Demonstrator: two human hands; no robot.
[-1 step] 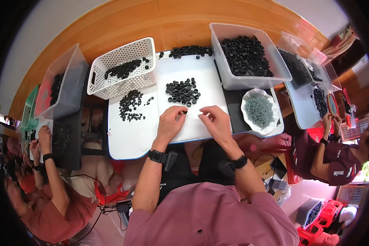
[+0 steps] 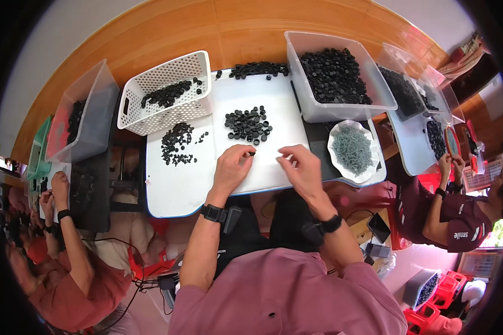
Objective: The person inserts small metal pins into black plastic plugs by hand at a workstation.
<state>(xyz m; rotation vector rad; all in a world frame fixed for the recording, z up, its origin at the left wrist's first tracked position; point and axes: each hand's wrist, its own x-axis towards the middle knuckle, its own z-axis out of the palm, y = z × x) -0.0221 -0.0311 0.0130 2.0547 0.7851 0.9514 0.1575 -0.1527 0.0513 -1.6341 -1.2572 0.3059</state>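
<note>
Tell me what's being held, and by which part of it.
The left hand holds a small black piece; it's too small to tell which part is gripped. The right hand shows nothing held.

I pinch one small black piece (image 2: 252,153) between the thumb and fingers of my left hand (image 2: 232,167); only its dark edge shows past my fingertips, so I cannot tell its full shape or which way it faces. It sits over the white tabletop, just on my side of a loose cluster of black round pieces (image 2: 248,124). Those are short, dark cylinders, bunched close, many touching, some showing round openings, others turned at various angles. A few at the cluster's near edge lie closest to my fingertips.
</note>
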